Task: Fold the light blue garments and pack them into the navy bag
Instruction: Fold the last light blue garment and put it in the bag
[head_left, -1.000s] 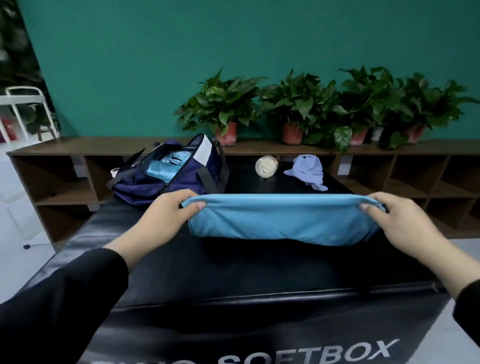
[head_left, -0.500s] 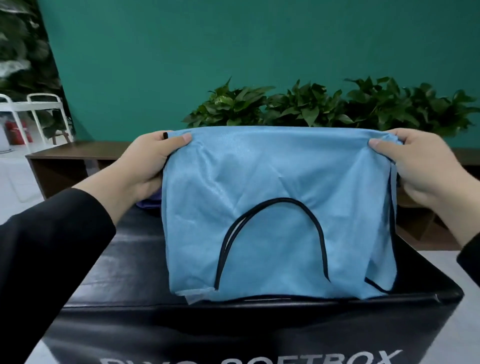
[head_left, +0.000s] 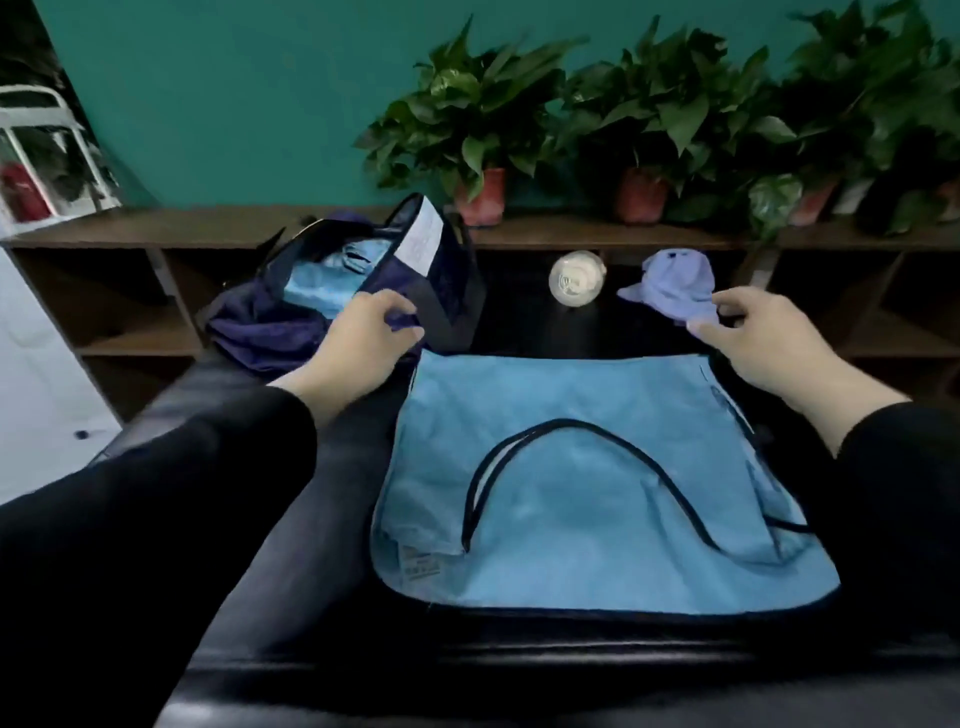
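— Changed since half a second back? Held up by its top corners then; spread flat on the black padded table (head_left: 332, 519) now, both hands let go.

— Left hand (head_left: 358, 345)?

— Fingers (head_left: 395, 306) loosely curled, gripping nothing, tips over the near edge of the navy bag (head_left: 270, 332). Palm down, wrist just off the top left corner of the light blue garment (head_left: 587, 499). Black sleeve (head_left: 171, 499) running back toward the lower left.

— Right hand (head_left: 769, 343)?

— Fingers (head_left: 737, 306) spread and slack, thumb out toward the left, holding nothing. Hovering just past the garment's top right corner; touching the cloth or not, cannot tell. Dark sleeve (head_left: 898, 467) at the right edge.

— Garment itself?

— Lying flat, centre of the table, black-trimmed neckline arching across the middle, small label near the lower left hem.

— Bag?

— Far left of the table, unzipped, gaping, more light blue fabric (head_left: 332, 280) inside, white tag on the raised flap.

— Anything else?

— Clear bottle (head_left: 576, 278) on its side and crumpled lavender cloth (head_left: 675, 286) at the far edge, apart from the garment. Potted plants (head_left: 478, 124) on the wooden shelf (head_left: 156, 228) behind.
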